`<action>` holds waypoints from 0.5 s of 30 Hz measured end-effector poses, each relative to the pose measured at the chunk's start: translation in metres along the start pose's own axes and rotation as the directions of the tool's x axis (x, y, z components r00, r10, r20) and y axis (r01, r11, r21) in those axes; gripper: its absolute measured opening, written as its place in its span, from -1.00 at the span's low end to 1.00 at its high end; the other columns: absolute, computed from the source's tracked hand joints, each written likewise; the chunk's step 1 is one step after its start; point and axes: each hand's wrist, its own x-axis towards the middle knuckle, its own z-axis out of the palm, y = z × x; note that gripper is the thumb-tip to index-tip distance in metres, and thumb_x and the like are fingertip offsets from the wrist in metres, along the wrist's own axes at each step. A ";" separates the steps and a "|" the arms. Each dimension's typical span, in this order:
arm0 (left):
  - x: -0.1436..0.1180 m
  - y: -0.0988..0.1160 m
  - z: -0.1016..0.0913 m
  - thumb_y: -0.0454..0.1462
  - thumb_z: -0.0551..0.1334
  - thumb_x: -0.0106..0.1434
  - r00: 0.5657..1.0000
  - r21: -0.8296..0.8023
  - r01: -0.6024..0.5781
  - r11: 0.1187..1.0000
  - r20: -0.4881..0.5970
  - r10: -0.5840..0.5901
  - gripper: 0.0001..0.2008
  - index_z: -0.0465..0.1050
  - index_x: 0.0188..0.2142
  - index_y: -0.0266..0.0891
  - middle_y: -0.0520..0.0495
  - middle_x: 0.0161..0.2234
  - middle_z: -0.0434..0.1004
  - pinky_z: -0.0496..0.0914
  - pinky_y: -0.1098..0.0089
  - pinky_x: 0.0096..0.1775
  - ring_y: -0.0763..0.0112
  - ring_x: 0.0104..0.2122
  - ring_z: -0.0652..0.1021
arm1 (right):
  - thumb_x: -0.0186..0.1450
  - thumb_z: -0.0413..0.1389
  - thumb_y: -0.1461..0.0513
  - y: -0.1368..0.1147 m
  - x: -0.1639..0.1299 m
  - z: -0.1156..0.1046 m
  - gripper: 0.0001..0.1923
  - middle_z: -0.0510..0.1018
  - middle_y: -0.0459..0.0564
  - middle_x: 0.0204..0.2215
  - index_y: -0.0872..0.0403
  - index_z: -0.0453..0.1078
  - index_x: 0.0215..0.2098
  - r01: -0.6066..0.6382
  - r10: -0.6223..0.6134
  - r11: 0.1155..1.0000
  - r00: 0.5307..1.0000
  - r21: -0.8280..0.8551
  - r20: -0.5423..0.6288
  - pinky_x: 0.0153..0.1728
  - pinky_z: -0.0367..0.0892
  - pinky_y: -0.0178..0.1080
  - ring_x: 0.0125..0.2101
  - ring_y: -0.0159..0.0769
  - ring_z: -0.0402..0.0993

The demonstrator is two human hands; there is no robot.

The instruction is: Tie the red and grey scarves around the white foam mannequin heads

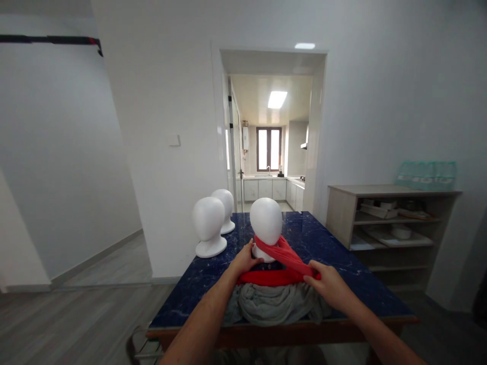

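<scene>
A white foam mannequin head (266, 221) stands upright on the blue marbled table (304, 230). A red scarf (289, 257) passes around its neck and stretches down to the right. My right hand (323, 281) pinches the scarf at that side. At the left of the neck and base, my left hand (245, 257) is closed around the mannequin head, thumb in front; its other fingers are partly hidden. More of the red cloth lies in a band across the front, over a bunched grey scarf (274, 303) near the table's front edge.
Two more white mannequin heads, one nearer (209, 219) and one behind it (227, 203), stand at the table's left edge. A shelf unit (391, 190) with wrapped bottles (426, 175) on top is to the right. Beyond the table, a doorway (320, 132) opens onto a kitchen.
</scene>
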 end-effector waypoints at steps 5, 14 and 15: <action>-0.004 0.008 -0.002 -0.11 0.54 0.04 0.997 -0.040 -0.081 0.996 -0.024 0.080 0.10 0.09 0.48 -0.24 -0.34 0.40 0.30 0.20 0.06 0.38 -0.05 0.36 0.37 | 0.31 0.17 0.03 -0.012 -0.052 -0.033 -0.80 0.61 -0.08 -0.37 -0.04 0.47 -0.35 -0.053 0.052 0.997 0.998 0.063 0.016 -0.34 0.28 -0.20 -0.35 -0.12 0.49; -0.022 0.025 -0.018 -0.27 0.48 0.06 0.994 0.225 -0.064 0.972 -0.070 0.082 -0.08 0.24 0.39 -0.24 -0.34 0.31 0.42 0.24 0.08 0.33 -0.08 0.31 0.42 | 0.10 0.25 -0.22 0.014 -0.112 -0.141 -0.63 0.59 0.05 -0.43 -0.18 0.52 -0.37 -0.380 0.345 0.896 0.921 0.227 0.180 -0.48 0.44 -0.08 -0.40 0.03 0.56; -0.029 0.030 -0.024 -0.30 0.42 0.13 0.990 0.274 -0.078 0.959 -0.090 0.106 -0.26 0.35 0.31 -0.19 -0.29 0.26 0.47 0.24 0.10 0.31 -0.04 0.27 0.46 | 0.06 0.26 -0.23 0.024 -0.113 -0.156 -0.61 0.59 0.08 -0.42 -0.19 0.53 -0.37 -0.411 0.382 0.881 0.910 0.234 0.161 -0.48 0.45 -0.06 -0.39 0.06 0.57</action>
